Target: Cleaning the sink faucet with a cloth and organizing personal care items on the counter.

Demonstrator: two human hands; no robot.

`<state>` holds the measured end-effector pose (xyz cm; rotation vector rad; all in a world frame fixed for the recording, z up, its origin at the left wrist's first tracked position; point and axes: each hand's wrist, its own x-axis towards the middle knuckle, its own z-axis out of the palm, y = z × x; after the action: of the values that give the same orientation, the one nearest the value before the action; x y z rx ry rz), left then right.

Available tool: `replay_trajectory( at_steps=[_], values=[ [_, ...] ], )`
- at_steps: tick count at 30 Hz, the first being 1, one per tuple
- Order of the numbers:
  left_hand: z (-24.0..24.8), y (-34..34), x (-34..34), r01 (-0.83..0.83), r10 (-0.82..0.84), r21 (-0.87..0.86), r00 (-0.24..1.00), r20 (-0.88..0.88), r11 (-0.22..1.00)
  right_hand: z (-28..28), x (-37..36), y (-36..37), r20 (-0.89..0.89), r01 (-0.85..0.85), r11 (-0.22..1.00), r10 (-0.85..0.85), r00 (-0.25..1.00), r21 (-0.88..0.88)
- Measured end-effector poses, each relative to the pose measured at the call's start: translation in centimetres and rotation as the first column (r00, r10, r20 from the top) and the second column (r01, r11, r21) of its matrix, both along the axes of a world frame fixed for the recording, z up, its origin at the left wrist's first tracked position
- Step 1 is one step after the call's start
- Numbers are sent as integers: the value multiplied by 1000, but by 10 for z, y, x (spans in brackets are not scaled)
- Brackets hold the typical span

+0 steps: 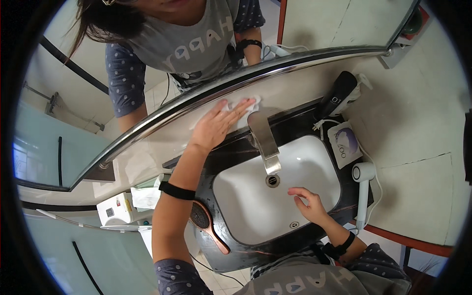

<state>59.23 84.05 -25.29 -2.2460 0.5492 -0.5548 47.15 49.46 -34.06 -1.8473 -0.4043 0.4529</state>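
My left hand (pixel 216 127) reaches up past the faucet's left side to the pale wall under the mirror. Its fingers lie stretched over a crumpled white tissue (pixel 255 103), holding it against the wall; part of the tissue is hidden beneath the palm. Just right of that hand, the flat metal faucet (pixel 265 140) arches over the white basin (pixel 241 206). My right hand (pixel 309 205) hovers over the basin's right side, fingers loosely apart and nothing in them.
Left of the basin lie a hairbrush (pixel 200 216) and a tissue box (pixel 115 210). On the right are a dark bottle (pixel 339 93), a white pouch (pixel 345 143) and a white hair dryer (pixel 363 184) with its cord. The mirror's metal rim (pixel 196 93) juts above my left hand.
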Motion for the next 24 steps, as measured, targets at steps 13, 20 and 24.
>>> replay_trajectory(
  at_steps=[13,20,24],
  values=[
    [-12,50,-60,-549,827,-646,503,251,531,11,-8,-15,5,30,995,-31,1000,100],
    [25,-19,9,-295,150,-720,954,-260,628,7,-15,-18,-111,36,998,-30,993,56],
    [23,-22,15,-81,81,-165,997,-8,983,29,-10,-10,-61,14,1000,-13,998,17]
  ],
)
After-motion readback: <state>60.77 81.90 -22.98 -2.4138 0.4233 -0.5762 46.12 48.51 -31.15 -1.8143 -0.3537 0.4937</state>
